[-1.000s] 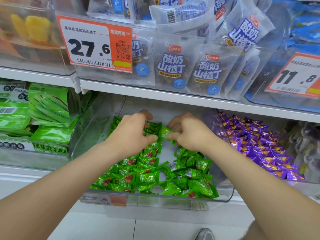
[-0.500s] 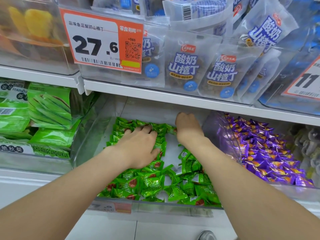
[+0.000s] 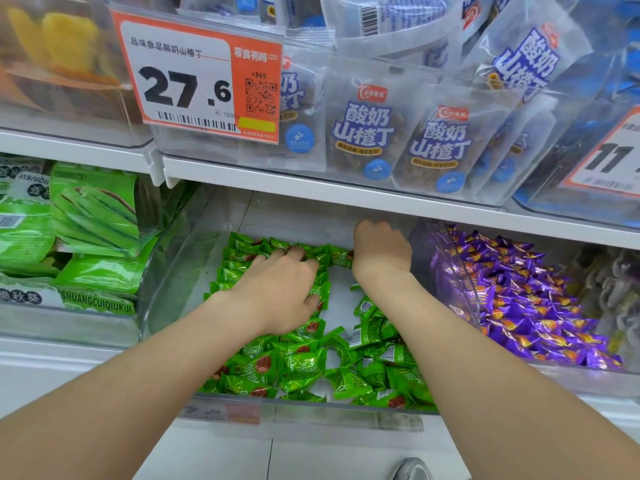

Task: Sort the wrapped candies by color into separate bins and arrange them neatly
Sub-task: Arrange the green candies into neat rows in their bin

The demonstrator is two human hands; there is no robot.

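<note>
Left hand [image 3: 280, 289] lies flat, fingers loose, on the green candies [image 3: 301, 368] in the middle bin [image 3: 173, 282]. Right hand [image 3: 381, 251] is at the back, fingers tucked out of sight, so can't tell if it's gripping anything.

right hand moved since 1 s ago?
Yes. The right hand went deeper into the clear bin, from beside the left hand mid-bin to the back row of green candies, just under the white shelf edge.

White shop shelf [image 3: 346, 197], orange price tag [image 3: 197, 84] w/ 27.6, pale tiled floor [image 3: 311, 459]
</note>
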